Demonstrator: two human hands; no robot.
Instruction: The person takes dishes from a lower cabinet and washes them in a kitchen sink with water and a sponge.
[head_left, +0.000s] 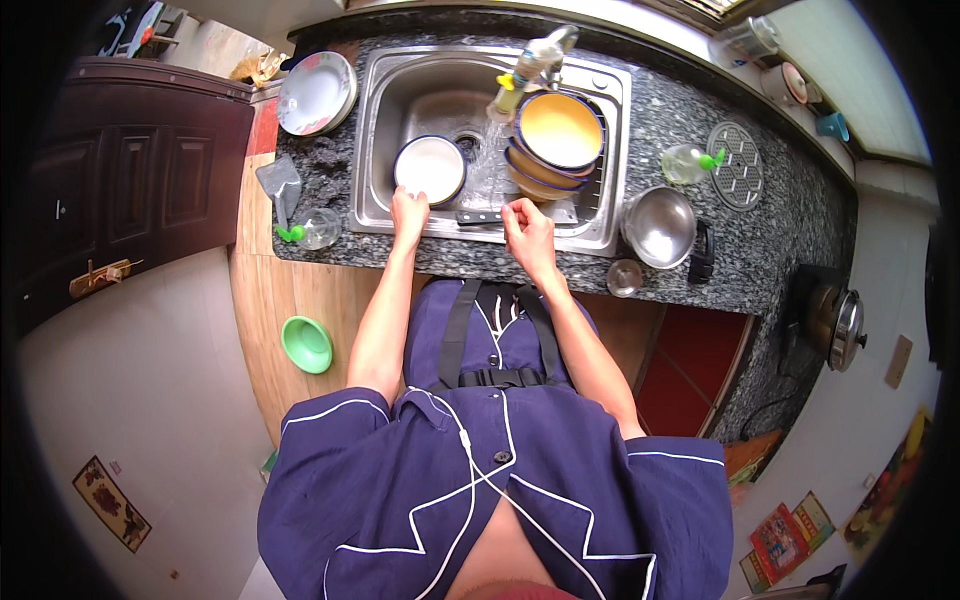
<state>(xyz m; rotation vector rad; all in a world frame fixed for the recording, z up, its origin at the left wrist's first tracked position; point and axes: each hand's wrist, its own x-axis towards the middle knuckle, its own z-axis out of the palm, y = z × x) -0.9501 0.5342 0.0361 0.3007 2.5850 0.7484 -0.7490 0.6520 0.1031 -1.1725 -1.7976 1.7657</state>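
My left hand grips the near rim of a white bowl with a dark blue edge, held in the left part of the steel sink. Curled fingers and thumb of my right hand are over the sink's front edge; whether they hold anything is hidden. Beside them lies a knife with a black riveted handle, its blade partly behind that hand. Several nested yellowish enamel bowls lean on the sink's right side. Water runs from the faucet through a clear attachment.
Stacked floral plates stand left of the sink, near a clear green-topped bottle. To the right are another green-topped bottle, a steel pot, a small glass and a perforated disc. A green basin sits below.
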